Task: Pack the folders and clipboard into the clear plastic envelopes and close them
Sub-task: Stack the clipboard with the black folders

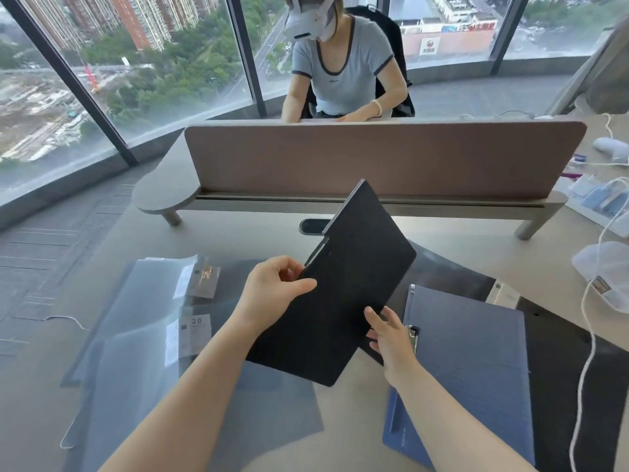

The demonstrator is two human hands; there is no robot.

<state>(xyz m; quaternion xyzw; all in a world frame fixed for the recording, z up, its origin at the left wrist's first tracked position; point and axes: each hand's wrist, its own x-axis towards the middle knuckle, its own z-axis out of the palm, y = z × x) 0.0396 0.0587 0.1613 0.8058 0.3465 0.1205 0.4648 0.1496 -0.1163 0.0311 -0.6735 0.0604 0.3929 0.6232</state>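
Observation:
A black folder (354, 277) is held tilted above the desk, its far corner pointing up and away. My left hand (272, 291) grips its left edge, thumb on top. At the folder's lower right edge is my right hand (391, 338), fingers spread and touching the edge. A blue clipboard (469, 366) with a metal clip lies flat on the right, on top of another black folder (565, 379). Clear plastic envelopes (143, 335) with paper labels lie overlapping on the left of the desk.
A brown divider panel (374, 158) stands across the back of the desk; a person sits behind it. White cables (589, 335), a white pouch (609, 270) and small boxes lie at the right. The desk's edge runs along the left, with floor and windows beyond.

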